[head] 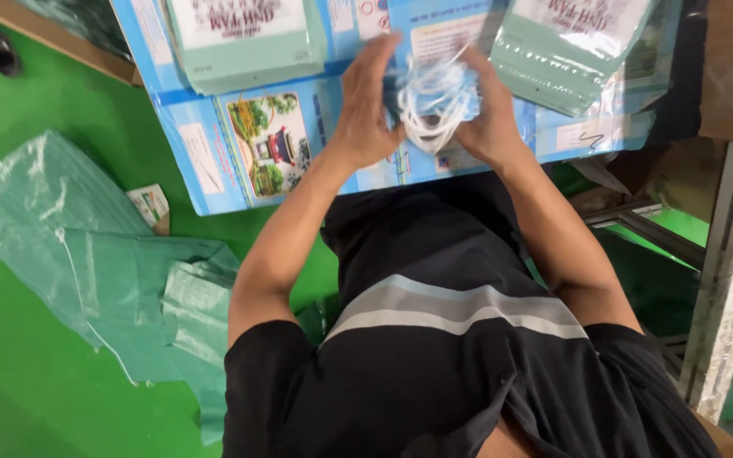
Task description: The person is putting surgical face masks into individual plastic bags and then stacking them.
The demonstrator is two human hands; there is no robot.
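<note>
Pale blue face masks with white ear loops (433,100) sit in a stack between both hands, above the flat blue printed cardboard sheet (248,144). Left hand (366,102) and right hand (489,114) press it with curled fingers. Green plastic bags (86,246) lie beside.

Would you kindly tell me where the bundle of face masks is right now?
In the head view, the bundle of face masks sits top centre, pressed between the left hand and right hand, above the flattened blue cartons.

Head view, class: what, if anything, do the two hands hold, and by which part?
Both hands, left hand and right hand, hold a stack of blue face masks by its two opposite sides, white ear loops hanging loose.
</note>
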